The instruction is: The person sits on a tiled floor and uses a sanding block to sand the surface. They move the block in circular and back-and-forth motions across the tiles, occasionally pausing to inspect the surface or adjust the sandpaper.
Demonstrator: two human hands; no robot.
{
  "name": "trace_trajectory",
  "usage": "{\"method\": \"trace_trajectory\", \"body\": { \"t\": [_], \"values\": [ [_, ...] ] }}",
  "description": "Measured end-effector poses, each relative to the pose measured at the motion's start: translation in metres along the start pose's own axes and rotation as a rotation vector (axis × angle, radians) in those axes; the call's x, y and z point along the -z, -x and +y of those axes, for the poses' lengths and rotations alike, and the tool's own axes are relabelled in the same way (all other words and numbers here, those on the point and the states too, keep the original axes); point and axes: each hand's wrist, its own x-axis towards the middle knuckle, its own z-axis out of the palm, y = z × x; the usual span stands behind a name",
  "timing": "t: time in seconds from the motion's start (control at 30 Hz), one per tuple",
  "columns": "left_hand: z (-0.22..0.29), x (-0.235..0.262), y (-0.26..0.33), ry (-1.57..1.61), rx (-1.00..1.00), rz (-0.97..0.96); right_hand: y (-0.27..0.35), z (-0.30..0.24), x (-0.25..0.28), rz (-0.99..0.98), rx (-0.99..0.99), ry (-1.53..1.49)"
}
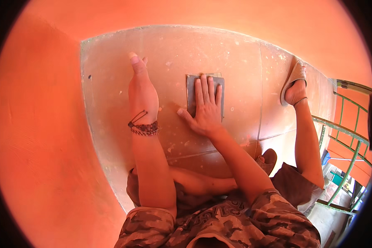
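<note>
Head view: where does the dark flat rectangular piece (191, 90) lie relative to your right grip (207, 110)?

— Directly beneath it. You have four fingers spread over its upper face, the longest reaching about to its far edge. Your thumb points out past its left edge. Dark margins show on both sides of the fingers, and a paler layer shows along the far edge.

— State of the right grip?

— Released: flat and splayed, laid over the piece, with no fingers curled round it.

— And your left grip (144, 96)?

— Left of the piece and well apart from it, thumb side up. Its fingers are mostly hidden, so I cannot tell whether it is clenched or released. You wear bracelets (145, 129) on that wrist.

— Surroundings?

— The piece lies on a seamed, speckled floor (235, 53). An orange wall (41, 132) rises at your left. Out to your right, one foot wears a pale sandal (287, 90), and a green railing (344, 130) stands beyond your leg.
</note>
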Motion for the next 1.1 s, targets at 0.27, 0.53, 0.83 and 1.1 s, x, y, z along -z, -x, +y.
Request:
{"method": "trace_trajectory", "body": {
  "t": [0.27,0.53,0.83,1.1],
  "values": [
    [-0.007,0.01,-0.01,0.178,0.101,0.052,-0.042,-0.008,-0.017,0.066,0.059,-0.05],
    [-0.009,0.021,-0.004,0.349,0.11,0.055,-0.104,-0.017,-0.021,0.159,0.021,0.004],
    [-0.003,0.031,-0.004,0.439,0.071,0.088,-0.082,-0.059,-0.032,0.179,0.103,-0.04],
    [0.001,0.053,-0.009,0.412,0.034,0.137,-0.029,-0.08,-0.034,0.075,0.167,-0.183]
  ]
}}
